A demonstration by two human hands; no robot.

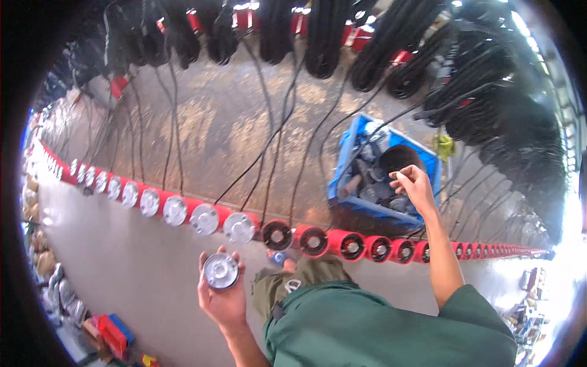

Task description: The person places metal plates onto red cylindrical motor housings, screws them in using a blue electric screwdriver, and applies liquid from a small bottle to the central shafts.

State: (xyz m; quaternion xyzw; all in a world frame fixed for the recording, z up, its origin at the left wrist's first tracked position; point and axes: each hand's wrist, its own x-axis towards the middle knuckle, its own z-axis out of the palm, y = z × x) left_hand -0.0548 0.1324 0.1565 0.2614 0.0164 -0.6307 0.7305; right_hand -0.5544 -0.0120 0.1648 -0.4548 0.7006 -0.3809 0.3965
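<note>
My left hand point(227, 300) is wrapped round a silver metal disc-shaped end cap point(221, 270), held face up below the row of red cylinders. Over the blue crate point(386, 215) at the right, my right hand point(414, 186) has its fingers drawn together; anything at the fingertips is too small to name. Inside that crate lie grey and dark parts and a dark round tub point(400, 159). Left of my body, the red cylinders carry silver end caps point(239, 227). From the middle rightward, the cylinders point(277, 235) show dark open ends with a pale round centre.
Black cables point(269, 147) run from the cylinders across the worn bench top point(214, 122) to hanging black cable bundles point(327, 43) at the back. A yellow-green cloth-like thing point(445, 147) is beside the crate. Red and blue bins point(113, 335) stand at the lower left.
</note>
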